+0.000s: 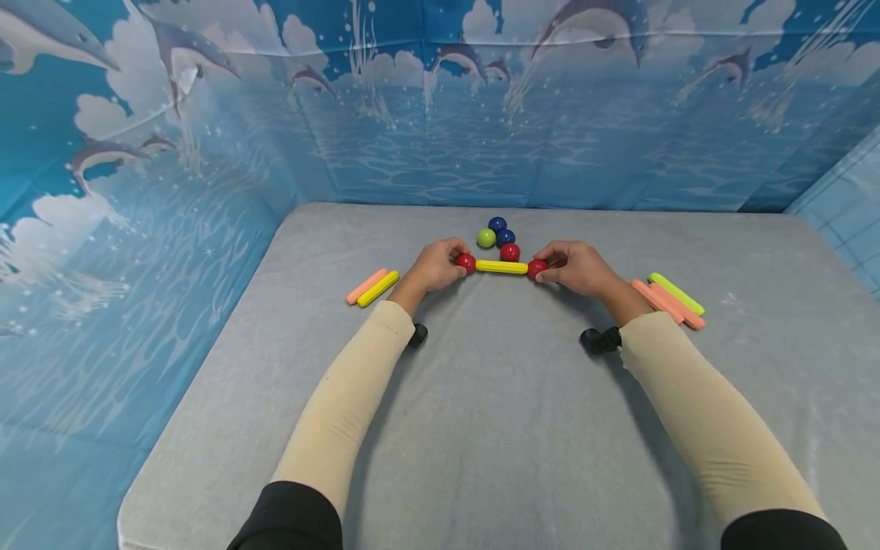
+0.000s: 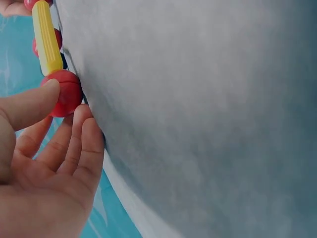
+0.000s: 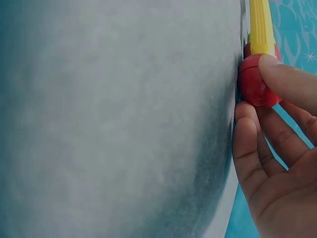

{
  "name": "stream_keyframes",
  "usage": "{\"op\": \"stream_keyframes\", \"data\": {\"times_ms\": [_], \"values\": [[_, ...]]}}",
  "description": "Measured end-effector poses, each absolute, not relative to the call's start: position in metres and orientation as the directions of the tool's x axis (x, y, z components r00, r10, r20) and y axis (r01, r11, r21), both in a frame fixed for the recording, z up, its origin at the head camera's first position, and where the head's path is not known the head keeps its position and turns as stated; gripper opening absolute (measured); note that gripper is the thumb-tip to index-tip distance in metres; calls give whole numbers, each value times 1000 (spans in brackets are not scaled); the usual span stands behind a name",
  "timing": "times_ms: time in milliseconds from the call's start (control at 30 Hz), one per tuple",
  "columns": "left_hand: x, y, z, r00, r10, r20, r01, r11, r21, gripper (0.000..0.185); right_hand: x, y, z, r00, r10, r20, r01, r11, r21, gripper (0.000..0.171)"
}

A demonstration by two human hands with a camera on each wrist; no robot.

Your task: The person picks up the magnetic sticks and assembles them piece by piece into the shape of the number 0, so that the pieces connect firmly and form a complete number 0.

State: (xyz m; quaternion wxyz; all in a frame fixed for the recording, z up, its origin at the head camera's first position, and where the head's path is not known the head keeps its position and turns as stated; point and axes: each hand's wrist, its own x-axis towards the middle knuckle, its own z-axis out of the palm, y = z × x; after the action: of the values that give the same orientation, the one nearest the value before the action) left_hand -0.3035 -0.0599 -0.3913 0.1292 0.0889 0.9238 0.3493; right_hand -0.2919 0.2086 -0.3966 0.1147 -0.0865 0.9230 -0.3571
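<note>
A yellow rod (image 1: pixel 502 266) lies crosswise between two red balls, touching one at each end. My left hand (image 1: pixel 436 264) pinches the left red ball (image 1: pixel 466 263) between thumb and fingers. On the other side, my right hand (image 1: pixel 576 267) pinches the right red ball (image 1: pixel 537 269) the same way. The left wrist view shows the thumb pressed on the ridged red ball (image 2: pixel 69 96), with the yellow rod (image 2: pixel 47 37) at its top. In the right wrist view, thumb and fingers hold the other red ball (image 3: pixel 255 82) against the end of the rod (image 3: pixel 261 27).
Just behind the rod sit a loose red ball (image 1: pixel 509 252), a green ball (image 1: pixel 486 238) and two blue balls (image 1: pixel 497 224). Orange and yellow rods (image 1: pixel 377 289) lie left of my left hand. By my right forearm are orange rods (image 1: pixel 677 305) and a yellow-green rod (image 1: pixel 677 293).
</note>
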Motion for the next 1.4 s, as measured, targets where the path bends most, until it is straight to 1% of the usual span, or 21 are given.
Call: {"op": "stream_keyframes", "data": {"times_ms": [133, 233, 333, 400, 467, 533, 667, 767, 867, 967, 1133, 1400], "values": [[-305, -68, -388, -948, 262, -179, 84, 751, 655, 47, -293, 211, -398, -959, -246, -143, -86, 730, -678, 34], [-304, -78, -380, -946, 275, -174, 109, 772, 626, 46, -294, 212, -400, -959, -246, -137, -92, 733, -674, 34], [-301, -90, -369, -944, 287, -160, 152, 812, 563, 40, -295, 214, -401, -960, -242, -138, -89, 735, -672, 35], [-299, -100, -363, -947, 279, -159, 167, 850, 499, 35, -295, 214, -400, -960, -241, -142, -85, 735, -673, 35], [-296, -111, -358, -953, 253, -167, 157, 883, 443, 32, -295, 215, -400, -959, -242, -146, -82, 732, -676, 35], [-293, -124, -355, -960, 211, -182, 119, 900, 420, 30, -294, 215, -400, -958, -243, -150, -79, 730, -679, 34], [-291, -150, -356, -961, 133, -241, 23, 911, 411, 32, -295, 216, -400, -958, -243, -150, -78, 729, -681, 33], [-290, -169, -361, -946, 99, -308, -31, 920, 391, 35, -295, 216, -400, -958, -243, -150, -77, 727, -682, 34], [-289, -185, -364, -926, 103, -364, -49, 922, 385, 38, -296, 216, -400, -959, -244, -148, -78, 724, -685, 35], [-285, -194, -367, -904, 130, -407, -64, 901, 429, 42, -296, 215, -401, -958, -246, -149, -77, 720, -690, 35], [-280, -201, -368, -895, 160, -416, -54, 888, 457, 44, -297, 214, -401, -957, -245, -153, -73, 718, -693, 35], [-281, -200, -367, -894, 149, -423, -57, 898, 436, 36, -298, 214, -400, -957, -247, -150, -78, 719, -690, 34]]}}
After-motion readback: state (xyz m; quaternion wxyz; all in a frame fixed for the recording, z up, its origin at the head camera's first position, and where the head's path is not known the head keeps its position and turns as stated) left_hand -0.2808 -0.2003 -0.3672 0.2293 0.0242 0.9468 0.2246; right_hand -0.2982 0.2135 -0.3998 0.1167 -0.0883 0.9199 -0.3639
